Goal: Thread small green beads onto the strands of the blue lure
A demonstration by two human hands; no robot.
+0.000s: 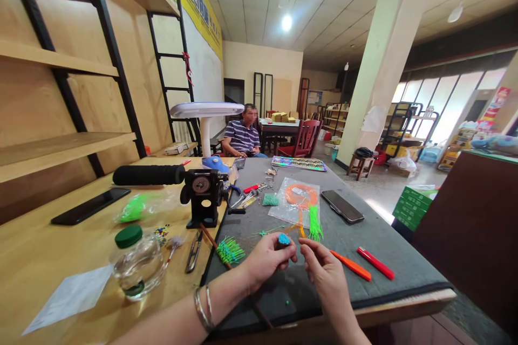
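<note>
From the head view: left hand (265,261) gripping a small blue-topped piece (284,239) between thumb and fingers, above the grey bench (384,242). Right hand (326,275) just beside it, fingertips pinched together, any thin held item impossible to tell. Green bristly stick (230,250) near left; orange handle (351,265) and red handle (375,263) near right; clear plastic bag (293,202) farther off.

Craft workshop: green strands (230,250), wooden shelves (52,56)

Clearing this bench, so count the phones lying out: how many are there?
2: one phone on the wooden desk, another on the grey mat. A dark object at the mat's far end may be a third; I cannot tell.
</note>
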